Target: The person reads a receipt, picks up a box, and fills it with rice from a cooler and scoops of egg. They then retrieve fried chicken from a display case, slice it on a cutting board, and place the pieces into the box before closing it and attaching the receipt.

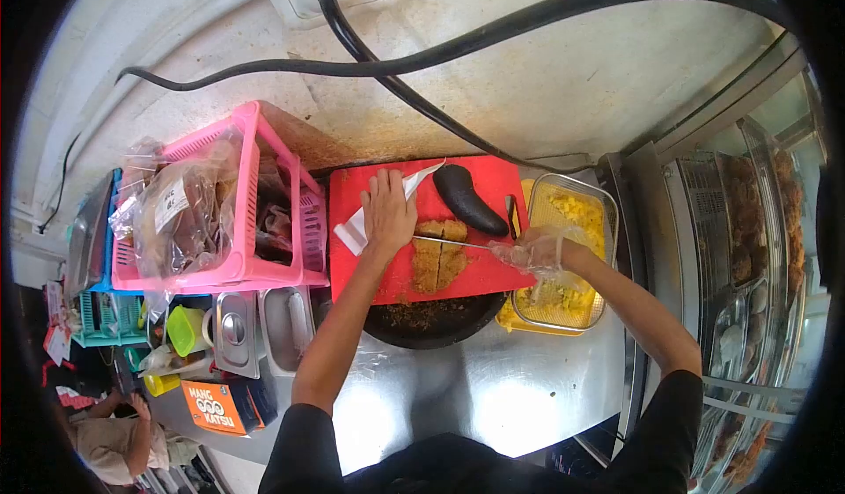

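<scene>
On the red cutting board (356,181) lies a breaded, browned cutlet (437,269) with cuts across it. My left hand (389,210), bare, rests on a white paper (355,230) at the left of the cutlet, its fingers spread. My right hand (539,252) wears a clear plastic glove and is wrapped round a thin metal tool, whose shaft (453,242) reaches left across the cutlet. Its far end is near my left hand. A black curved object (468,200) lies behind the cutlet on the board.
A black round pan (431,325) with crumbs sits under the board's front edge. Right of the board is a wire basket (611,230) of yellow food. Left stand a pink basket (264,274) of bags and metal containers (287,322). Another person (110,441) is at lower left.
</scene>
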`<state>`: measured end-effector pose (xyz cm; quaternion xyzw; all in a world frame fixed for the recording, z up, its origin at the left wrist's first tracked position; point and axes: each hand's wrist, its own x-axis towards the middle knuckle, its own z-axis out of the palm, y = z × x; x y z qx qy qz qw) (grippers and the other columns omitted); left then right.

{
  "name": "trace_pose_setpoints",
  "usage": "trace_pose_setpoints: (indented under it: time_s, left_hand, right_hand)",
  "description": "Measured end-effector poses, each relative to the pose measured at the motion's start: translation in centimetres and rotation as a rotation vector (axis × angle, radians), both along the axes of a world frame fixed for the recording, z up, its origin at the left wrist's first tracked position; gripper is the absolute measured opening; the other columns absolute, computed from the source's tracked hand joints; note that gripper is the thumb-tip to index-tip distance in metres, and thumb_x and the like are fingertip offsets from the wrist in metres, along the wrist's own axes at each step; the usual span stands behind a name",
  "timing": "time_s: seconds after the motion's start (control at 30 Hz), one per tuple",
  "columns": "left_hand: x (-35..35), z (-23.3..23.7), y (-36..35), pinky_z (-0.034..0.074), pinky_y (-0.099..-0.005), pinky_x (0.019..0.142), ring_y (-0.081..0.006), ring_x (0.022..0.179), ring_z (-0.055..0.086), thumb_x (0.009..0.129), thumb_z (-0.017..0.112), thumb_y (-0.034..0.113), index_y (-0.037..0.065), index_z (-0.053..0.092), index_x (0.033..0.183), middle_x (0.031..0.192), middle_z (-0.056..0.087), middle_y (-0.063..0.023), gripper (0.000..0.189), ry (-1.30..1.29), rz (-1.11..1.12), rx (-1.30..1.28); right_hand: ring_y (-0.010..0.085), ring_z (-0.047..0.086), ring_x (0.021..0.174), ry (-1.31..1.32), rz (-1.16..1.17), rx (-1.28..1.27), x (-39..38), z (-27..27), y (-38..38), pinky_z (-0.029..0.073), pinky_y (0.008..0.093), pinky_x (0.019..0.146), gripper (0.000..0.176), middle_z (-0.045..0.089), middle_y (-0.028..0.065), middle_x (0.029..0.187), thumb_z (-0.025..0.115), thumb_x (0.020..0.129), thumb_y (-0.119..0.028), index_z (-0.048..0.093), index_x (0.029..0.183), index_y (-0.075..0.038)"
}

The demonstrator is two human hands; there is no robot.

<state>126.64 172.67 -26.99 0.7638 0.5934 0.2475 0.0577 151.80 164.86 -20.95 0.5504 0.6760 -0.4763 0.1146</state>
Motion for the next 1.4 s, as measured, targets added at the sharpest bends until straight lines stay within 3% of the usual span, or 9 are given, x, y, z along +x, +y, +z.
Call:
trace_pose_setpoints:
  time_s: [0.3, 0.5, 0.6, 0.7, 0.77, 0.83, 0.93, 1.13, 1.4]
  left_hand:
    - [0.2, 1.6, -1.6, 0.033, -0.0444, 0.073, -0.0305, 0.093, 0.044, 0.076, 0.056, 0.019, 0.004, 0.046, 0.100, 0.097, 0.045, -0.0141, 0.030, 0.023, -0.066, 0.065]
    - [0.4, 1.8, -0.9, 0.033, -0.0432, 0.072, -0.0299, 0.090, 0.044, 0.074, 0.057, 0.017, 0.004, 0.045, 0.096, 0.094, 0.045, -0.0138, 0.028, 0.020, -0.145, 0.059]
    - [-0.2, 4.8, -2.0, 0.034, -0.0428, 0.072, -0.0303, 0.090, 0.044, 0.073, 0.058, 0.015, 0.004, 0.046, 0.096, 0.094, 0.045, -0.0135, 0.028, -0.035, -0.134, 0.094]
    - [-0.8, 2.5, -4.3, 0.033, -0.0435, 0.073, -0.0316, 0.091, 0.044, 0.075, 0.055, 0.014, 0.003, 0.046, 0.098, 0.095, 0.045, -0.0137, 0.027, -0.074, -0.139, 0.032]
    - [-0.5, 1.3, -3.4, 0.033, -0.0438, 0.074, -0.0328, 0.091, 0.044, 0.076, 0.052, 0.014, 0.003, 0.045, 0.099, 0.095, 0.045, -0.0139, 0.026, -0.068, -0.140, -0.008]
    - [-0.6, 1.7, -3.3, 0.033, -0.0429, 0.073, -0.0322, 0.091, 0.044, 0.076, 0.051, 0.012, 0.002, 0.045, 0.099, 0.096, 0.045, -0.0141, 0.026, -0.013, -0.205, -0.007]
    - [-0.4, 1.8, -1.9, 0.032, -0.0421, 0.073, -0.0315, 0.091, 0.044, 0.075, 0.051, 0.011, 0.001, 0.045, 0.099, 0.096, 0.045, -0.0141, 0.026, -0.033, -0.287, 0.010]
    - [-1.5, 2.0, -4.3, 0.033, -0.0408, 0.071, -0.0299, 0.089, 0.044, 0.074, 0.055, 0.013, 0.003, 0.046, 0.097, 0.092, 0.045, -0.0131, 0.027, -0.098, -0.263, 0.013]
    - [-1.2, 2.1, -3.5, 0.033, -0.0435, 0.073, -0.0321, 0.089, 0.044, 0.075, 0.054, 0.013, 0.003, 0.047, 0.097, 0.091, 0.045, -0.0146, 0.026, -0.020, -0.246, 0.047]
  right_hand:
    - [0.0232, 0.057, 0.067, -0.147, 0.349, 0.102, -0.4, 2.2, -1.8, 0.047, 0.0354, 0.066, 0.044, 0.060, 0.0140, 0.071, 0.041, 0.089, -0.042, 0.058, 0.105, -0.005]
    - [0.0266, 0.059, 0.071, -0.052, 0.142, 0.004, -0.5, -1.8, -3.0, 0.047, 0.0394, 0.069, 0.048, 0.059, 0.0184, 0.072, 0.037, 0.089, -0.043, 0.049, 0.116, -0.005]
    - [0.0280, 0.060, 0.070, -0.077, 0.509, 0.423, -0.2, -1.8, -3.4, 0.046, 0.0403, 0.070, 0.057, 0.058, 0.0173, 0.069, 0.030, 0.089, -0.053, 0.052, 0.111, -0.006]
    - [0.0344, 0.053, 0.068, -0.172, 0.159, -0.082, -1.8, 0.0, -5.0, 0.045, 0.0406, 0.069, 0.056, 0.053, 0.0231, 0.075, 0.030, 0.090, -0.051, 0.032, 0.131, -0.013]
    - [0.0337, 0.053, 0.063, -0.127, 0.382, 0.159, -2.5, -0.2, -4.8, 0.043, 0.0410, 0.063, 0.062, 0.052, 0.0228, 0.067, 0.024, 0.089, -0.058, 0.035, 0.130, -0.013]
    - [0.0335, 0.054, 0.061, -0.115, -0.011, -0.194, -3.3, -1.8, -5.1, 0.042, 0.0417, 0.062, 0.062, 0.052, 0.0217, 0.064, 0.025, 0.088, -0.059, 0.044, 0.124, -0.012]
    - [0.0354, 0.059, 0.066, 0.103, 0.097, 0.307, -3.1, -0.4, -7.6, 0.046, 0.0449, 0.061, 0.052, 0.059, 0.0204, 0.070, 0.021, 0.091, -0.051, 0.052, 0.107, -0.012]
    - [0.0367, 0.059, 0.069, -0.134, 0.022, -0.125, -4.7, 4.8, -5.6, 0.046, 0.0454, 0.063, 0.055, 0.059, 0.0200, 0.070, 0.022, 0.090, -0.055, 0.053, 0.106, -0.012]
    - [0.0331, 0.061, 0.072, -0.104, 0.354, 0.345, -4.2, -3.0, -8.3, 0.048, 0.0446, 0.064, 0.046, 0.060, 0.0160, 0.075, 0.022, 0.092, -0.042, 0.018, 0.135, -0.025]
